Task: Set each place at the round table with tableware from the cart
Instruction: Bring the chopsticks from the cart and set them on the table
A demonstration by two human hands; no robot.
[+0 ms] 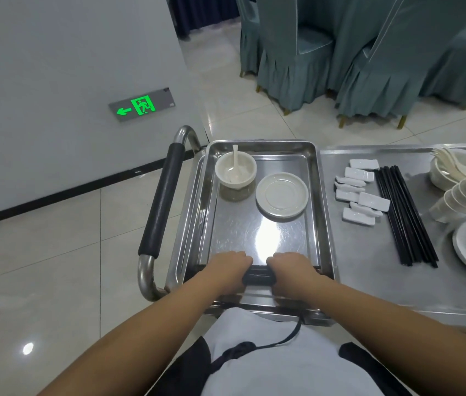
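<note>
Over the tray's (pixel 323 224) near rim, both hands (pixel 257 270) seemingly grip chopsticks (pixel 258 274).

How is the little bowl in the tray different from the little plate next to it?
The bowl is deep with tall sides; the plate is flat and shallow. The bowl holds a white spoon; the plate holds nothing. The bowl sits nearer the tray's far left corner; the plate sits right of it. Both are white and round.
</note>
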